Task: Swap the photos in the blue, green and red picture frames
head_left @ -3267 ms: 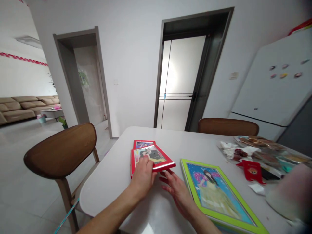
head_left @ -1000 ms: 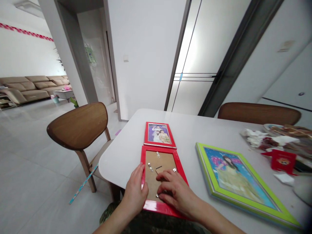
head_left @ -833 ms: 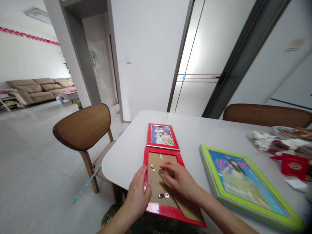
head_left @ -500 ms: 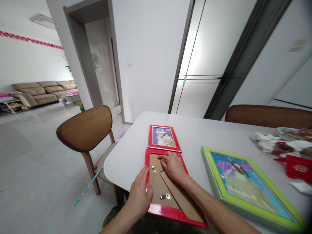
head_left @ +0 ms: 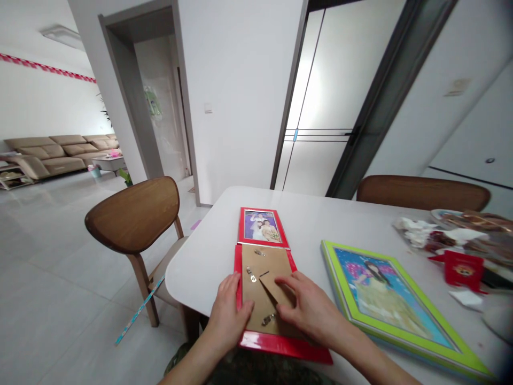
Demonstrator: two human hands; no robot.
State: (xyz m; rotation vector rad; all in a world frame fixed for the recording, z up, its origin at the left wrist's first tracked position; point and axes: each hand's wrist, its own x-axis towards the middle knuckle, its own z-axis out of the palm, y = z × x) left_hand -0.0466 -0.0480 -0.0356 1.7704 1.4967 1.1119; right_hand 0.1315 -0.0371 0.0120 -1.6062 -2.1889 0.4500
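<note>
A red picture frame (head_left: 280, 343) lies face down at the table's near edge, its brown backing board (head_left: 253, 305) upward. Small metal hangers, one of them a hanger (head_left: 251, 275) at the left, are fixed to the board. My left hand (head_left: 226, 315) is closed on the frame's left side, thumb over the board. With fingers and thumb, my right hand (head_left: 315, 307) grips the sides of the board's stand flap (head_left: 276, 287), which is tilted up slightly. Past its far edge lies a second red frame (head_left: 241, 231), face up with a group photo.
A large green picture frame (head_left: 360, 313) with a portrait lies right on the white table (head_left: 200, 267). Behind it are crumpled white tissue (head_left: 414, 232), a red packet (head_left: 463, 271) and a plate (head_left: 441, 215). A wooden chair (head_left: 136, 214) stands left, a patterned stick (head_left: 138, 313) beside it.
My right hand has moved from the hanger near the board's far edge back toward me, onto the stand flap. The left hand keeps its place on the frame's left side. The view has turned slightly right.
</note>
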